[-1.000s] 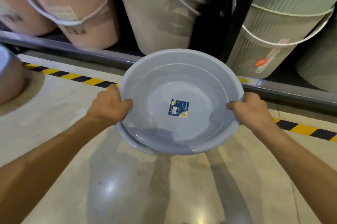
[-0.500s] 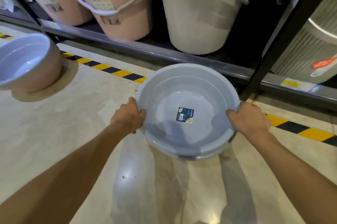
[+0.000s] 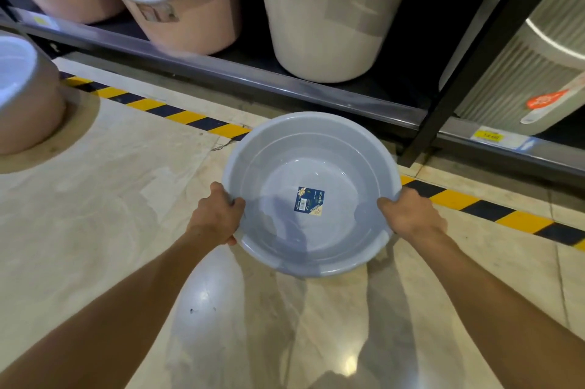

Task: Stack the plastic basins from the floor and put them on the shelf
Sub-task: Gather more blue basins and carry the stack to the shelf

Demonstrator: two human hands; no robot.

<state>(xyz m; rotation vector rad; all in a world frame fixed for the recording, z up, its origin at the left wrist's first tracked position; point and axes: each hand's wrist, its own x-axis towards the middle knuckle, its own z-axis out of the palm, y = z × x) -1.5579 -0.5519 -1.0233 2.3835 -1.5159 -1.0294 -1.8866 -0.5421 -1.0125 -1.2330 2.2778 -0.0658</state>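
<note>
Right, both hands on the grey-blue basin (image 3: pixel 311 195), held above the floor (image 3: pixel 126 198) in front of the low shelf (image 3: pixel 285 84). Left hand (image 3: pixel 215 217) clamped on the basin's left rim, thumb over the lip, fingers underneath and mostly hidden. Right hand (image 3: pixel 411 214) clamped on the right rim the same way, thumb on the lip pointing inward. Basin sits mouth up, tilted a bit toward the camera, w/ a dark blue label (image 3: pixel 309 201) stuck on its inside bottom. Can't tell if it's one basin or a nested pair; only a single rim reads clearly. Its far edge overlaps the yellow-black hazard tape (image 3: pixel 493 211) running along the floor just before the shelf. On the shelf: two pink buckets (image 3: pixel 183 8) at left w/ white handles, a white bucket (image 3: pixel 329 18) in the middle, and ribbed pale bins (image 3: pixel 519 81) right of a black upright post (image 3: pixel 468 69). A yellow price tag (image 3: pixel 489 136) is on the shelf edge below the ribbed bins. Far left, another basin (image 3: pixel 28 94) rests on the floor, partly out of frame, well apart from the held one.
</note>
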